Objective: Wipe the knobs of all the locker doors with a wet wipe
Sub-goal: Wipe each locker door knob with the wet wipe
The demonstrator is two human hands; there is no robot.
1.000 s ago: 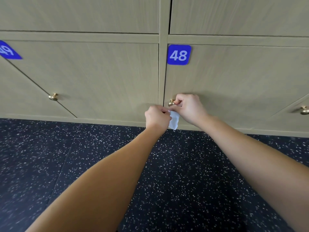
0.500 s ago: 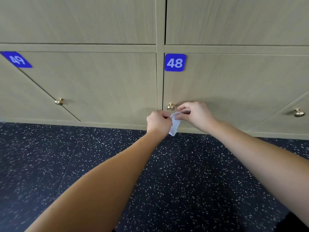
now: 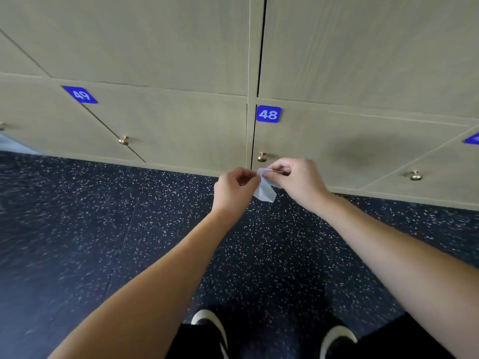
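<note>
Centrally: thin white wet wipe (image 3: 265, 189), pinched by left hand (image 3: 234, 189) and right hand (image 3: 298, 181); round brass knob (image 3: 261, 157) just beyond.

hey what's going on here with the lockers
A person stands facing a bottom row of lockers, pinching a white wet wipe between the left hand and right hand. The wipe hangs just below and in front of the brass knob of locker 48, not touching it. The knob of locker 49 and another knob to the right are untouched right now.
</note>
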